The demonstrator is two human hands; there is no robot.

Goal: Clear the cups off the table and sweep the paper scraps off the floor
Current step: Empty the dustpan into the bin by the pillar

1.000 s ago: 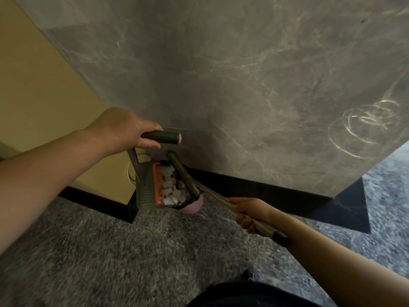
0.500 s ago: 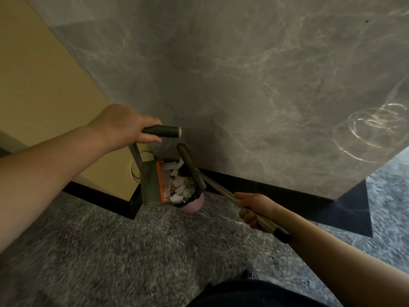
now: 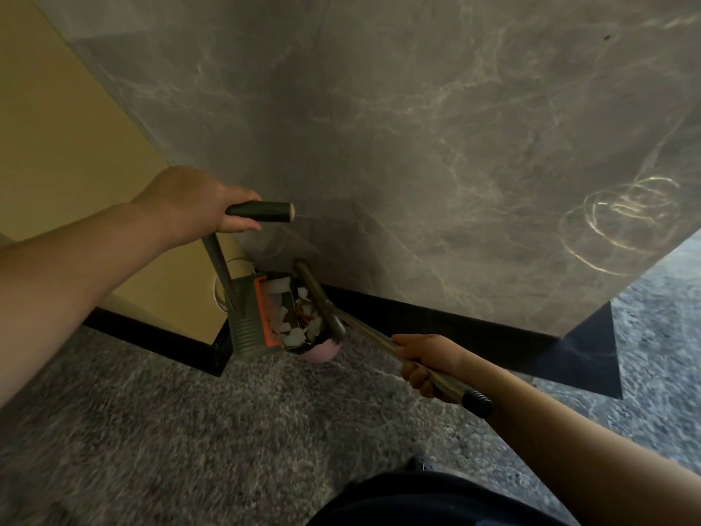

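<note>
left hand (image 3: 189, 206): fist round dustpan handle (image 3: 261, 212) | right hand (image 3: 428, 364): gripping broom pole (image 3: 379, 339)

pink bin (image 3: 320, 353) mostly hidden by dustpan (image 3: 248, 324)

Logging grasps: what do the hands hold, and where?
Left hand grips the dustpan by its handle grip; right hand grips the broom near its pole's end.

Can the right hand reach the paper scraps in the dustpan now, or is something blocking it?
Probably not at once. The right hand grips the broom handle, whose head lies across the open side of the dustpan over the paper scraps. The hand would have to release the broom first; the left hand holds the dustpan handle.
</note>
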